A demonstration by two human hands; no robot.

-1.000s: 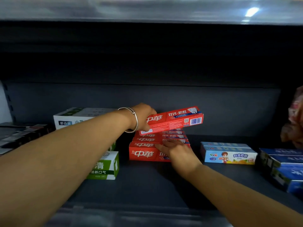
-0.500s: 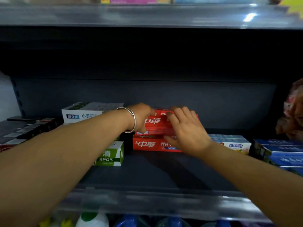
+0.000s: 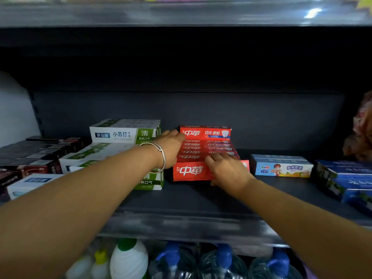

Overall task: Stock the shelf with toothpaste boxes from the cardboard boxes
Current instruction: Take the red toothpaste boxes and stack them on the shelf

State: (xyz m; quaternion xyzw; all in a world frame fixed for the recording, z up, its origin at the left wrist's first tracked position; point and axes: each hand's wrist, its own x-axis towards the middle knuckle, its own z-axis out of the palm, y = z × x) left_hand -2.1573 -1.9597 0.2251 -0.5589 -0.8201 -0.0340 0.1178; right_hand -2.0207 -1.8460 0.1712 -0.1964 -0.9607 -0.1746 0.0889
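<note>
From the head view, a dark shelf (image 3: 181, 198) carries rows of toothpaste boxes. In the middle stands a stack of red toothpaste boxes (image 3: 207, 148), stepped back so that the top red box (image 3: 205, 132) sits furthest in and the front red box (image 3: 191, 171) lies lowest at the front edge of the pile.

The left hand (image 3: 171, 147), with a silver bangle (image 3: 159, 156) on its wrist, reaches in against the left end of the stack; its fingers lie at the left end of the upper boxes, but whether they curl round a box is hidden by the back of the hand. The right hand (image 3: 227, 170) rests on the right half of the stack, fingers spread fairly straight over the lower boxes and the front one, pressing rather than gripping.

To the left of the stack are white and green toothpaste boxes (image 3: 124, 131), piled in tiers, and further left dark boxes (image 3: 36, 154). To the right, apart from the red stack, lies a light blue children's toothpaste box (image 3: 281, 168), then dark blue boxes (image 3: 346, 178). Below the shelf show blue-capped water bottles (image 3: 223, 262) and a white bottle with a green cap (image 3: 128, 258).
</note>
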